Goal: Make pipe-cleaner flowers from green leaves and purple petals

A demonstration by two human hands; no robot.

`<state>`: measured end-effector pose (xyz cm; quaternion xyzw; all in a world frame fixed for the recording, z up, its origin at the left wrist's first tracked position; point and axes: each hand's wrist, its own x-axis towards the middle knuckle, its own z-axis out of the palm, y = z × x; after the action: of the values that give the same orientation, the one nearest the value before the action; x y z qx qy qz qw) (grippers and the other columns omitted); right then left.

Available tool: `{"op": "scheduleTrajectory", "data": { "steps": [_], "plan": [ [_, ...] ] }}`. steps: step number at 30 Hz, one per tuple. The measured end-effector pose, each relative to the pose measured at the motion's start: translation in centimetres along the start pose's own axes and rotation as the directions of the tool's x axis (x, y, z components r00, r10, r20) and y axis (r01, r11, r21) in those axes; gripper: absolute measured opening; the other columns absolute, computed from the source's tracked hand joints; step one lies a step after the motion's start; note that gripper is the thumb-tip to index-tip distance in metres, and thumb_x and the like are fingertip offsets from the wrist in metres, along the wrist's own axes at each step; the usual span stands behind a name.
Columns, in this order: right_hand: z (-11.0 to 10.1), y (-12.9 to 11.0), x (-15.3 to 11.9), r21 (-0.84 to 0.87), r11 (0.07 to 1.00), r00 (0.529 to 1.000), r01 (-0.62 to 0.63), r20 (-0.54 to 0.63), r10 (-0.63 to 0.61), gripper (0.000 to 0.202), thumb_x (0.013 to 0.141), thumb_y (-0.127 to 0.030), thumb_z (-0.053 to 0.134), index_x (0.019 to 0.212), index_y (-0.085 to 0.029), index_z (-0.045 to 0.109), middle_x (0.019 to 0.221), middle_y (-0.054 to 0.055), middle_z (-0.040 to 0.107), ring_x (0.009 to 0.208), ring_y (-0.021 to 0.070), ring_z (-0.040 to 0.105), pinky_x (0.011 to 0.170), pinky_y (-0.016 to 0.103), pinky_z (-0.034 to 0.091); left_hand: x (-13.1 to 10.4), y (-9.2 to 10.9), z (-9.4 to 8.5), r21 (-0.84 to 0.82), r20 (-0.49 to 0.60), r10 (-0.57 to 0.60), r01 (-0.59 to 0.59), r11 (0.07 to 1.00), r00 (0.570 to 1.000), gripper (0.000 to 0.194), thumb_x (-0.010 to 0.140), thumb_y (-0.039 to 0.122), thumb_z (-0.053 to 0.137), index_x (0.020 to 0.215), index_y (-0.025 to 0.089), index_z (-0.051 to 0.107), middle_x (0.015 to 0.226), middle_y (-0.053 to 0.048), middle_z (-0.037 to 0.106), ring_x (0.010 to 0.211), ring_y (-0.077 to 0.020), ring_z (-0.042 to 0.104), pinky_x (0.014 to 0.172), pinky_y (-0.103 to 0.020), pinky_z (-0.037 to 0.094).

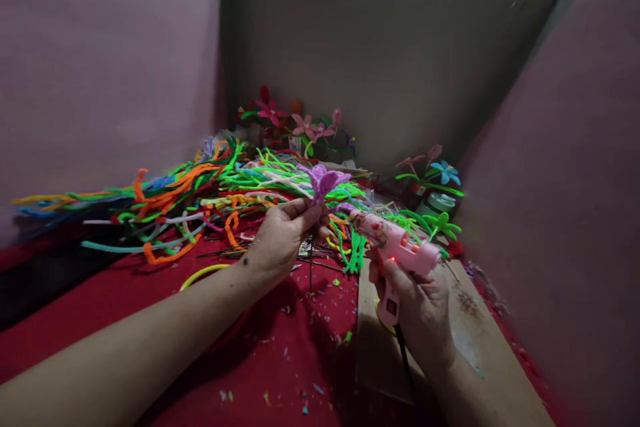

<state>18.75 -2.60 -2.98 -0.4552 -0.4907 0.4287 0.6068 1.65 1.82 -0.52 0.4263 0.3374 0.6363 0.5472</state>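
Observation:
Between the fingertips of my left hand [283, 237] is a purple pipe-cleaner flower [324, 181], held upright with its petals on top. A thin dark stem [311, 270] hangs below those fingers. My right hand [420, 300] is wrapped round the handle of a pink glue gun [395, 240], on which a small red light glows. The gun's stained nozzle end points left, close to the flower's lower petal; whether they touch I cannot tell. A black cord [404, 357] runs down from the gun's handle.
A heap of colourful pipe cleaners [280, 180] lies across the back. Finished flowers [305, 125] stand behind it, and more beside a jar [436, 203] at right. A board [373, 347] lies under my right hand. Scraps litter the red cloth [280, 373]. Walls close in the sides.

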Motion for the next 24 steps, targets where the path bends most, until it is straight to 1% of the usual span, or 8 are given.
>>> {"op": "scheduleTrajectory", "data": {
  "steps": [7, 14, 20, 24],
  "plan": [
    [-0.03, 0.06, 0.11, -0.041, 0.999, 1.000, 0.027, -0.009, -0.027, 0.028, 0.067, -0.039, 0.069, 0.078, -0.015, 0.059, 0.060, 0.000, 0.058, 0.049, 0.0107, 0.050, 0.039, 0.021, 0.036, -0.02, 0.00, 0.07, -0.010, 0.003, -0.006, 0.006, 1.000, 1.000, 0.014, 0.072, 0.023, 0.065, 0.069, 0.009, 0.063, 0.057, -0.001, 0.060, 0.051, -0.0073, 0.053, 0.054, -0.020, 0.041],
    [-0.05, -0.06, -0.08, -0.059, 0.998, 1.000, 0.002, 0.013, -0.001, 0.027, 0.069, -0.039, 0.066, 0.080, -0.015, 0.060, 0.053, -0.001, 0.055, 0.045, 0.0105, 0.048, 0.037, 0.022, 0.035, -0.05, 0.05, 0.10, -0.013, -0.004, -0.001, 0.001, 1.000, 1.000, 0.014, 0.070, 0.023, 0.066, 0.068, 0.010, 0.064, 0.058, -0.001, 0.061, 0.051, -0.0080, 0.053, 0.054, -0.021, 0.041],
    [-0.07, 0.13, -0.08, -0.030, 1.000, 1.000, -0.005, 0.030, 0.006, 0.029, 0.069, -0.039, 0.067, 0.087, -0.017, 0.060, 0.055, -0.002, 0.056, 0.044, 0.0098, 0.048, 0.037, 0.021, 0.036, -0.12, 0.05, 0.04, 0.009, -0.009, 0.004, -0.004, 1.000, 1.000, 0.015, 0.072, 0.024, 0.065, 0.068, 0.010, 0.064, 0.057, -0.001, 0.060, 0.050, -0.0080, 0.053, 0.054, -0.021, 0.041],
    [-0.05, 0.11, -0.09, -0.052, 0.999, 1.000, -0.011, 0.024, 0.012, 0.028, 0.070, -0.039, 0.066, 0.084, -0.016, 0.060, 0.057, -0.001, 0.057, 0.044, 0.0095, 0.047, 0.036, 0.021, 0.035, -0.17, 0.18, 0.10, -0.007, -0.006, 0.006, -0.007, 1.000, 1.000, 0.016, 0.071, 0.026, 0.066, 0.068, 0.010, 0.064, 0.057, -0.001, 0.060, 0.050, -0.0078, 0.052, 0.053, -0.021, 0.041]
  ]
}}
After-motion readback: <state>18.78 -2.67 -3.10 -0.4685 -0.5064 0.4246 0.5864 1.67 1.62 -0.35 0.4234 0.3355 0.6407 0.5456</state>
